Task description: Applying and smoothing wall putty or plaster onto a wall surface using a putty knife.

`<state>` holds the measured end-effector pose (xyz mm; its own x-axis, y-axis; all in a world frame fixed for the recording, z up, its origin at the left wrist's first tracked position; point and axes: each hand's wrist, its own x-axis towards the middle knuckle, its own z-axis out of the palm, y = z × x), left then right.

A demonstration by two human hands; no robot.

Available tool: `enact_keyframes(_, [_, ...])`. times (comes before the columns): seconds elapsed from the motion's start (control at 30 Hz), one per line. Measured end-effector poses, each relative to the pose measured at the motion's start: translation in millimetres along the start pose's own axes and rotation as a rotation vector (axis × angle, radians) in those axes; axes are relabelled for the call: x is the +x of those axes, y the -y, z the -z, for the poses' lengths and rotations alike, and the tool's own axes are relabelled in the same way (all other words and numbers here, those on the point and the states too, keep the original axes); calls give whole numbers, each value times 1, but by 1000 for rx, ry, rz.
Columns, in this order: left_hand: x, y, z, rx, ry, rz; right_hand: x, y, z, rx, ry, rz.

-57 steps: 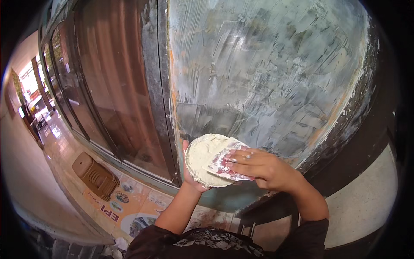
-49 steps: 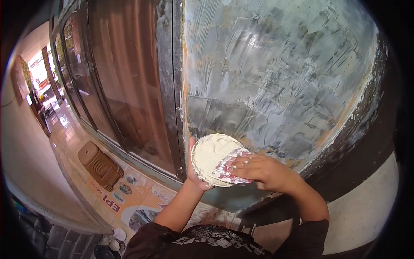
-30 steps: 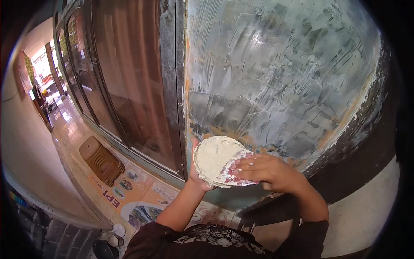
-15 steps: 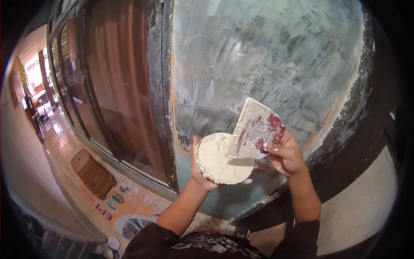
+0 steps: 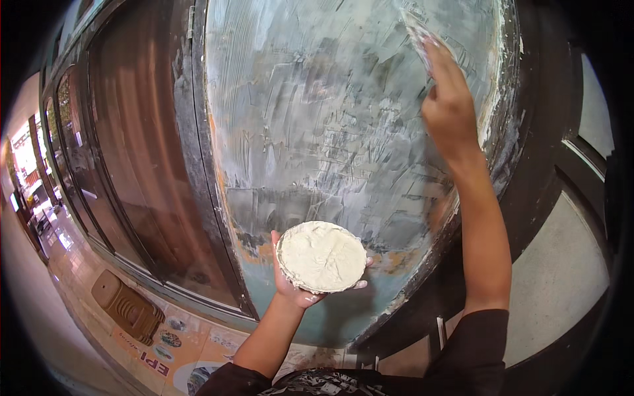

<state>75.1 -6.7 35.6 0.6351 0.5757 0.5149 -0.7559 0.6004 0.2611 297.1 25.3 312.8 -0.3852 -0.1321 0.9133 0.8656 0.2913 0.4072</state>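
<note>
By the streaked wall (image 5: 310, 138) | right fingers (image 5: 446, 67) grip blurred, foreshortened scraper (image 5: 417, 32) | left fingers (image 5: 360, 284), mostly hidden, clasp round paste load (image 5: 321, 257)

Stacked brown stools (image 5: 127, 305) sit near dark-framed windows (image 5: 135, 138), daylight (image 5: 24, 157) gleaming on floor tiles (image 5: 66, 243).

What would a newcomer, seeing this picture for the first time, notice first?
Probably the round, bright load of cream-coloured paste, held in the left hand just below the centre. Behind it, the large, streaked grey-green wall surface fills the upper middle, where the right hand holds a thin, flat, paste-smeared spreader. At lower left, a brown stool-like object stands out.
</note>
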Motion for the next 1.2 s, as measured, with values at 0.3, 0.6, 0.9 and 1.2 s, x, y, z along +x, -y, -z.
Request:
enact_keyframes(0.3, [-4,-4,10,-37,-1,1,23,-33,-58,-407,13,69])
enact_keyframes(0.6, [3,-11,23,-100,-19,32,18,-46,-70,-328,109,35])
enact_keyframes(0.9, [12,-9,36,-91,-57,64,-5,-38,-57,-260,176,38])
enact_keyframes(1.2, [8,-7,32,-141,-24,62,36,-60,-44,-197,-22,29])
